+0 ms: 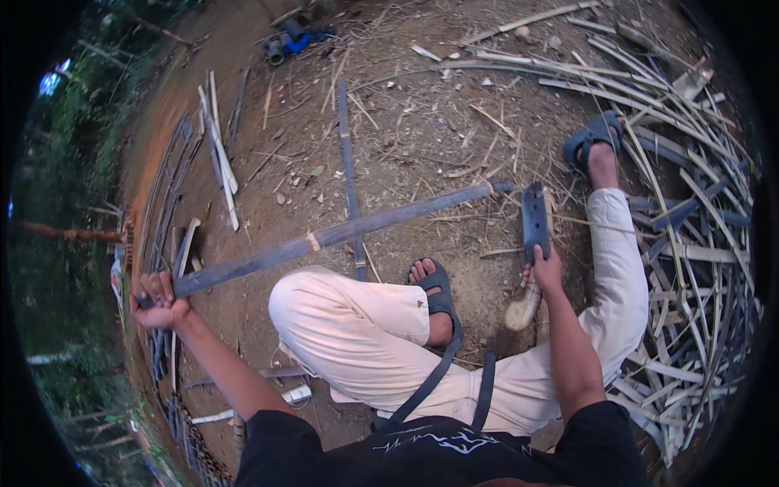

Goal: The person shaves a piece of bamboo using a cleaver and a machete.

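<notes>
My left hand, at the far left, is closed around the near end of a long dark bamboo strip with pale bands at its joints. The strip slants up to the right across the ground, its far end close to the knife. My right hand grips a short broad-bladed knife where blade and handle meet. The dark blade has several holes and points away from me; its pale curved wooden handle sticks out below my fingers. Another thin dark strip on the ground passes under the held one.
My bent leg and sandalled foot are between my arms; the other leg stretches out right. A large heap of split bamboo covers the right side. More strips lie left. Dark cylindrical pieces and blue material lie far ahead.
</notes>
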### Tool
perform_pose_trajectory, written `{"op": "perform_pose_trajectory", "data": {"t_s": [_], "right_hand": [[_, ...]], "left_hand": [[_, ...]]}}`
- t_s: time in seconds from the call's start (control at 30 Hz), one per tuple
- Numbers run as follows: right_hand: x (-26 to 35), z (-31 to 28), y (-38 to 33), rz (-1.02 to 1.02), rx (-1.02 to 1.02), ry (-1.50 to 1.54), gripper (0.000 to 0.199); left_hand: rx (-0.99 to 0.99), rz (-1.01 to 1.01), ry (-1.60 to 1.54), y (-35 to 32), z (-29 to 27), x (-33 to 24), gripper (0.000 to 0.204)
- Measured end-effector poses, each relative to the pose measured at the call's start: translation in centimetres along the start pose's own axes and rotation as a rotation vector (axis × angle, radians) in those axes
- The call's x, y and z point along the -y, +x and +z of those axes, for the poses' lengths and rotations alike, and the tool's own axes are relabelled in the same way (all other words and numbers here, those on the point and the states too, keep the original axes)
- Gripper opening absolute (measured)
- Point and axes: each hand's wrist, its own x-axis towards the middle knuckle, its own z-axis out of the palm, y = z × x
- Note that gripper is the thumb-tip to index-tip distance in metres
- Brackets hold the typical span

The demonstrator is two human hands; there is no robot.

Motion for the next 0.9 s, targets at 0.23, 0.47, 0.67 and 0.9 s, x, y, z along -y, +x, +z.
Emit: {"op": "perform_pose_trajectory", "data": {"t_s": [0.23, 0.47, 0.67, 0.9], "right_hand": [[6.2, 2.9, -9.2, -0.749, -0.218, -0.709, 0.071], [19.9, 4.8, -14.0, -1.347, -0.026, -0.542, 0.076], [21.8, 4.5, -15.4, -1.278, 0.225, -0.424, 0.026], [23.9, 5.3, -21.8, -0.820, 0.516, 0.206, 0.023]], "left_hand": [[0.330, -0.001, -0.166, 7.5, 12.6, 0.3, 0.028], [0.817, -0.125, -0.359, 15.1, 23.4, -2.3, 0.028], [0.685, -0.154, -0.248, 17.9, 32.4, -4.8, 0.053], [-0.072, -0.045, 0.481, 13.7, 28.8, 3.8, 0.053]]}}
